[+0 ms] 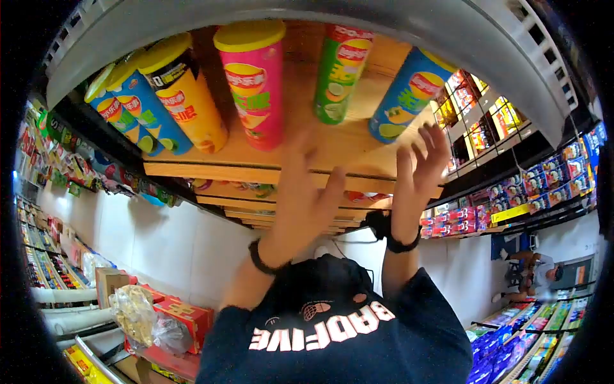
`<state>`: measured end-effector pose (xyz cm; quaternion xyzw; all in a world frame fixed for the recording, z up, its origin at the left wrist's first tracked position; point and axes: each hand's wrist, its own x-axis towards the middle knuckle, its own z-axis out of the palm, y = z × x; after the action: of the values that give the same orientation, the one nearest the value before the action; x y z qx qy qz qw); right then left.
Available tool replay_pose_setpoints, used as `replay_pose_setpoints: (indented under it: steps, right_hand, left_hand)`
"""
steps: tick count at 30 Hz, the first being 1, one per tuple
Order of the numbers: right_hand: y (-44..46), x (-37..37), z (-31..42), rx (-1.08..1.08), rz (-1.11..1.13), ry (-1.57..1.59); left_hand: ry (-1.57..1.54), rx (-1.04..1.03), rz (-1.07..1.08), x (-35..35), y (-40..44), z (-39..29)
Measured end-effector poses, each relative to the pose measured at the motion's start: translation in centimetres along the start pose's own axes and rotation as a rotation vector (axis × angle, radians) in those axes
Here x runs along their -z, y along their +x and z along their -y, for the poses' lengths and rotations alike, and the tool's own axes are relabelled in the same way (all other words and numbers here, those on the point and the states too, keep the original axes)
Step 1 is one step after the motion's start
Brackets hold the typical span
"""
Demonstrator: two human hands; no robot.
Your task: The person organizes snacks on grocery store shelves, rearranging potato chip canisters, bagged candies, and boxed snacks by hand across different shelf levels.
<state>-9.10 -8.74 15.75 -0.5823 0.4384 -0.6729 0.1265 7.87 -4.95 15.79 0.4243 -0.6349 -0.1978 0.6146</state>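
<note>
My left hand [306,189] is raised before the wooden shelf [217,171], slightly blurred, thumb apart from the fingers and nothing in it. Just beyond its fingertips stands a pink chip can [252,89] with a yellow lid. A green chip can [342,77] is a little to the right. My right hand [421,165] is open, fingers spread and slightly bent, below the base of a blue chip can [409,96]; whether they touch I cannot tell. At the left, an orange chip can [185,96] leans beside several blue cans [150,112].
Lower shelf boards [256,194] hold more packets. A wire grid [480,121] borders the right side, with hanging snack packs [543,182] beyond. Red boxes [185,320] and plastic bags [134,310] are at lower left. Another person [540,272] sits far right.
</note>
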Motion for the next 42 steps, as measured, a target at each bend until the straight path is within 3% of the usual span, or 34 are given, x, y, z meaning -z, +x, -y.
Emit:
replay_pose_setpoints:
  steps: [4,6,8,12,13,15,17,19,21,22,26,28,31,32,42]
  right_hand:
    - [3.7,-0.5,-3.2,-0.062,0.19,-0.028]
    - [4.6,-1.0,-3.1,-0.241,0.324,0.308]
    - [5.2,-0.9,-4.1,-0.287,0.421,0.292]
    - [5.3,-1.2,-4.3,-0.261,0.485,0.295]
    - [5.2,-1.3,-4.3,-0.237,0.496,0.271]
    - [4.7,-1.3,-4.7,-0.2,0.491,0.294]
    - [4.3,-1.4,-4.6,-0.084,0.412,0.276]
    - [4.2,-1.4,-4.6,-0.071,0.428,0.33]
    - [4.1,-1.1,-3.2,-0.243,0.483,0.367]
    - [4.2,-1.4,-4.3,-0.122,0.467,0.318]
    - [4.5,-1.5,-5.0,-0.097,0.497,0.339]
    - [4.6,-1.5,-5.1,-0.132,0.484,0.371]
    - [4.8,-1.4,-4.9,-0.119,0.474,0.332]
    - [4.9,-1.4,-5.2,-0.121,0.475,0.308]
    - [4.2,-1.5,-5.1,-0.129,0.449,0.299]
  left_hand:
    - [0.201,-0.029,-0.135,-4.2,6.3,4.6]
    - [0.212,-0.019,-0.167,-4.8,9.9,7.9]
    - [0.035,0.3,0.009,-4.1,12.0,10.5]
    - [0.193,0.209,0.051,-1.9,11.9,7.5]
    - [0.204,0.224,0.04,-1.2,11.0,6.0]
    - [0.368,-0.004,-0.151,0.1,7.3,1.1]
    - [0.239,0.21,-0.135,1.9,2.3,-2.5]
    - [0.368,0.197,-0.07,4.6,-4.1,-4.5]
    - [-0.312,0.304,-0.166,4.4,-9.2,-5.5]
    - [-0.302,0.309,-0.175,5.0,-10.4,-4.3]
    - [0.288,0.695,0.056,6.1,-14.9,4.6]
    - [0.309,0.78,-0.087,4.6,-14.9,8.0]
    - [0.485,0.761,-0.115,3.7,-13.7,9.9]
    - [0.434,0.672,-0.171,3.4,-13.7,11.1]
    - [0.378,0.561,-0.278,1.4,-10.9,13.3]
